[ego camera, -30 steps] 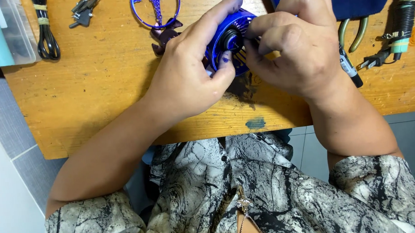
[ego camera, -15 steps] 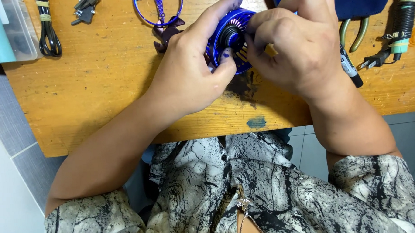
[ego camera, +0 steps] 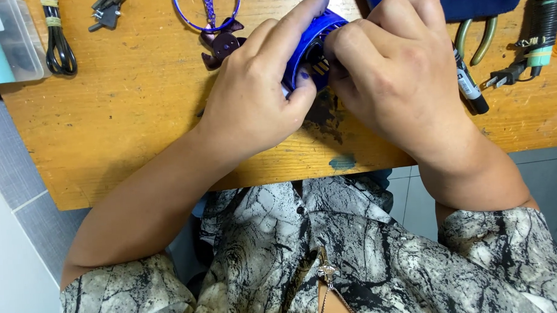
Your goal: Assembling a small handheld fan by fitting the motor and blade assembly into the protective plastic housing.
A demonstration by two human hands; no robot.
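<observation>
The round blue housing (ego camera: pixel 308 45) sat just above the wooden table (ego camera: pixel 133 119), clamped in the left hand (ego camera: pixel 257 95); the right hand (ego camera: pixel 400 70) pressed fingertips to its open face. Beside it lay a purple fan blade (ego camera: pixel 222 47), a wire ring (ego camera: pixel 191 13) and green-handled pliers (ego camera: pixel 483 38).

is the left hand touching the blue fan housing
Touching. The head view shows the left hand wrapped around the blue fan housing, fingers over its rim and thumb pressed against its near side.

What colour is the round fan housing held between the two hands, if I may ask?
The fan housing is blue, seen in the head view.
</observation>
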